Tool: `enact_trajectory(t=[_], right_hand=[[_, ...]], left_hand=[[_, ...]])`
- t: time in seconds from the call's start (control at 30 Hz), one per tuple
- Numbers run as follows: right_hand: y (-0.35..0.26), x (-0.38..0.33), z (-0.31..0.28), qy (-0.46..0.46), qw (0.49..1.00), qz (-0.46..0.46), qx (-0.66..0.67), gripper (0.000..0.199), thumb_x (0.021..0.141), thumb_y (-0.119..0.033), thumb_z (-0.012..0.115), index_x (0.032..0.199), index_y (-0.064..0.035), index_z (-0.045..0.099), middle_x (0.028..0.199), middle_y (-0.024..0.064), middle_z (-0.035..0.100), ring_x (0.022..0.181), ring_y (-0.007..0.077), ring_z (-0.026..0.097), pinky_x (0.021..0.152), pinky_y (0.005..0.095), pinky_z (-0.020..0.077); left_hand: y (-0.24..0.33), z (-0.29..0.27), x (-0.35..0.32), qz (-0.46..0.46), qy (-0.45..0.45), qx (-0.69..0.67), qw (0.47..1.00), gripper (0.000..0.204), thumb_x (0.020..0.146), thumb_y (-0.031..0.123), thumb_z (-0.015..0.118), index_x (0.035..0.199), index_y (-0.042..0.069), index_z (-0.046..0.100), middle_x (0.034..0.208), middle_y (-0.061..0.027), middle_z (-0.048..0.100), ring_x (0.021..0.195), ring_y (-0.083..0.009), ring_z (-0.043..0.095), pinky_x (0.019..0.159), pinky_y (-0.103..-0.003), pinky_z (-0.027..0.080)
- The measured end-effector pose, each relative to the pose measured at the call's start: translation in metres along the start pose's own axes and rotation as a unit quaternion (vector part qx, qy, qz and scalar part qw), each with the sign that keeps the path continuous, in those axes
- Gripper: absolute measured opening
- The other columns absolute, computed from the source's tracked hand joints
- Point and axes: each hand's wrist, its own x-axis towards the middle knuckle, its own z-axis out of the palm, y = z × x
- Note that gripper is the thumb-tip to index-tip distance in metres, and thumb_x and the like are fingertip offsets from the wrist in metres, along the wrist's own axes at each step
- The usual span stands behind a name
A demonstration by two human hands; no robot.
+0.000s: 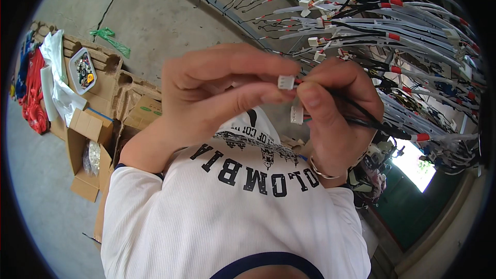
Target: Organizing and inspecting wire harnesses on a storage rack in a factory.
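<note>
My left hand (217, 93) pinches a small white plastic connector (285, 82) between thumb and fingertips, held up close in front of me. My right hand (336, 113) grips the thin red and black wires (361, 111) right at the connector's end, fingertips touching it. A second white connector (296, 115) hangs just below, between the two hands. The black wires run off to the right from my right hand. A thin bracelet sits on my right wrist. Below the hands is my white shirt with dark lettering.
A rack of hanging wire harnesses (403, 36) with white sleeves, red bands and white connectors fills the upper right. On the concrete floor at left lie open cardboard boxes (90, 139), a small tray of parts (82, 70), red and white cloth (36, 88) and a green bag (111, 39).
</note>
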Motion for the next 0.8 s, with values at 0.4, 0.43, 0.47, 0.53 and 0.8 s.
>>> enact_trajectory(t=[0.4, 0.43, 0.47, 0.53, 0.8], right_hand=[[0.009, 0.003, 0.004, 0.069, 0.994, -0.085, 0.005, 0.014, 0.082, -0.007, 0.067, 0.087, 0.0016, 0.057, 0.074, 0.0044, 0.057, 0.059, 0.0059, 0.046, 0.055, 0.0193, 0.0340], [0.006, 0.002, 0.005, 0.072, 0.995, -0.058, 0.022, 0.014, 0.082, -0.006, 0.068, 0.088, 0.0012, 0.058, 0.074, 0.0034, 0.057, 0.058, 0.0050, 0.046, 0.053, 0.0184, 0.0338], [0.003, 0.002, 0.006, 0.076, 0.996, -0.031, 0.038, 0.013, 0.082, -0.005, 0.068, 0.089, 0.0008, 0.059, 0.074, 0.0023, 0.057, 0.056, 0.0041, 0.045, 0.051, 0.0174, 0.0336], [0.005, 0.004, 0.000, 0.020, 0.997, -0.059, 0.034, 0.011, 0.083, 0.002, 0.067, 0.093, 0.0028, 0.060, 0.089, 0.0096, 0.067, 0.082, 0.0097, 0.064, 0.071, 0.0198, 0.0509], [0.026, 0.001, -0.008, 0.041, 0.997, -0.058, -0.020, 0.011, 0.081, -0.006, 0.072, 0.087, -0.0003, 0.064, 0.074, 0.0012, 0.063, 0.064, 0.0031, 0.054, 0.056, 0.0192, 0.0426]], left_hand=[[-0.012, 0.003, -0.002, 0.083, -0.087, 0.117, 0.986, 0.028, 0.075, -0.006, 0.072, 0.102, -0.004, 0.064, 0.098, -0.0131, 0.064, 0.086, -0.0197, 0.063, 0.071, -0.029, 0.050], [-0.012, 0.003, -0.002, 0.076, -0.081, 0.109, 0.988, 0.026, 0.075, -0.007, 0.071, 0.100, -0.004, 0.065, 0.098, -0.0132, 0.064, 0.085, -0.0200, 0.062, 0.070, -0.029, 0.049], [-0.011, 0.004, -0.003, 0.079, -0.089, 0.107, 0.987, 0.026, 0.075, -0.007, 0.071, 0.100, -0.004, 0.065, 0.098, -0.0132, 0.064, 0.085, -0.0200, 0.062, 0.070, -0.029, 0.049], [-0.011, 0.008, -0.005, 0.056, -0.043, 0.047, 0.996, 0.025, 0.075, -0.009, 0.068, 0.099, -0.005, 0.065, 0.097, -0.0135, 0.064, 0.086, -0.0207, 0.060, 0.073, -0.029, 0.049], [-0.013, 0.012, -0.011, -0.064, -0.034, 0.056, 0.996, 0.027, 0.072, -0.009, 0.072, 0.097, -0.005, 0.063, 0.100, -0.0111, 0.060, 0.095, -0.0194, 0.057, 0.084, -0.033, 0.045]])
